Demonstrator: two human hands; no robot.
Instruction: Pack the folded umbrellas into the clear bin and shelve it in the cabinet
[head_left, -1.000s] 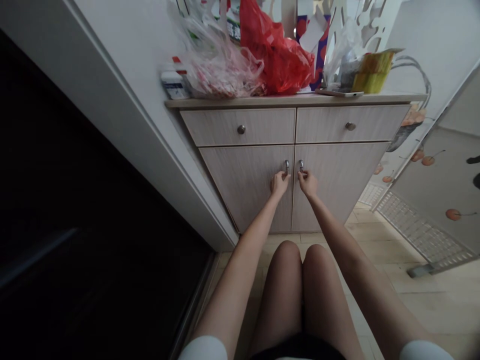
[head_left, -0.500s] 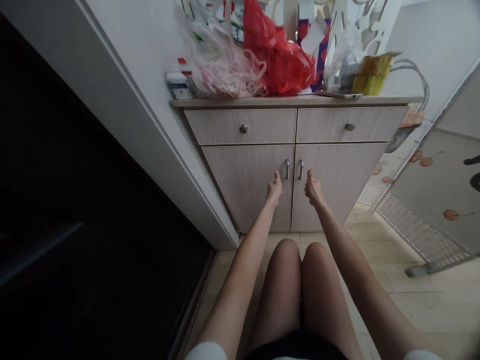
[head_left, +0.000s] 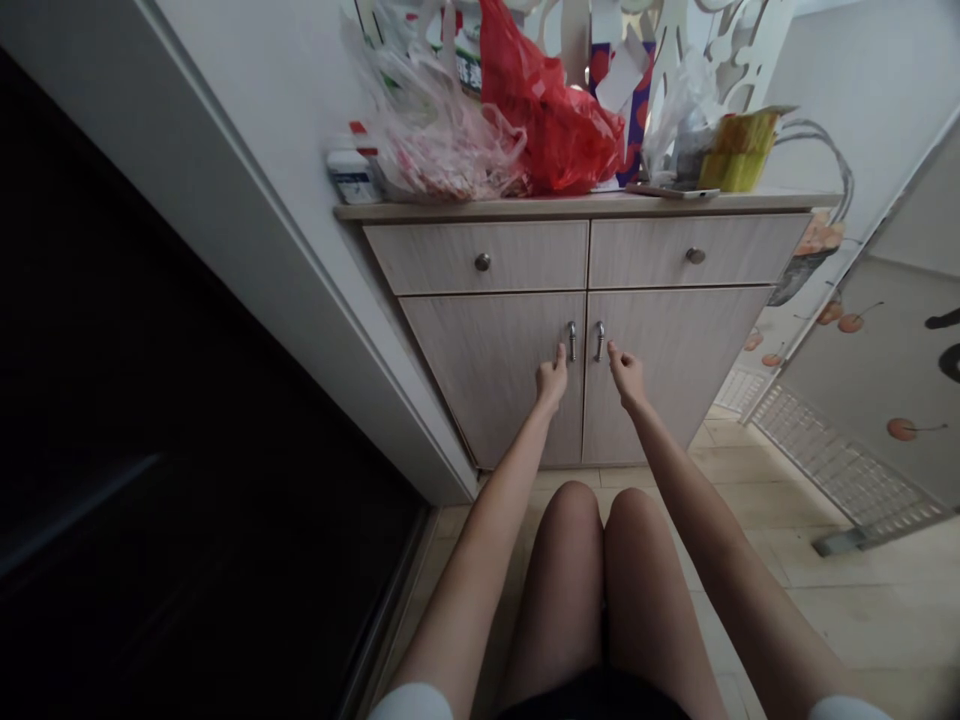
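In the head view both my arms reach forward to a pale wood-grain cabinet (head_left: 495,380) with two closed doors. My left hand (head_left: 552,380) is curled into a fist with its thumb pointing up, just left of the left door handle (head_left: 572,342). Mirroring it, my right hand (head_left: 628,376) has folded fingers and a raised thumb, slightly right of the right door handle (head_left: 600,342). Neither hand visibly grips a handle, and I see nothing held in them. Whether the thumbs touch the metal or the doors, I cannot tell.
On the cabinet top stand a red plastic bag (head_left: 562,130), a clear bag (head_left: 457,150), a white bottle (head_left: 352,178), a phone (head_left: 671,191) and a yellow package (head_left: 739,150). Two drawers with round knobs (head_left: 482,262) sit above the doors. A folding screen (head_left: 877,370) stands right; a dark doorway (head_left: 150,400), left.
My raised thumbs have tipped inward and lowered slightly beside the handles. The view has shifted a little; the cabinet doors remain closed.
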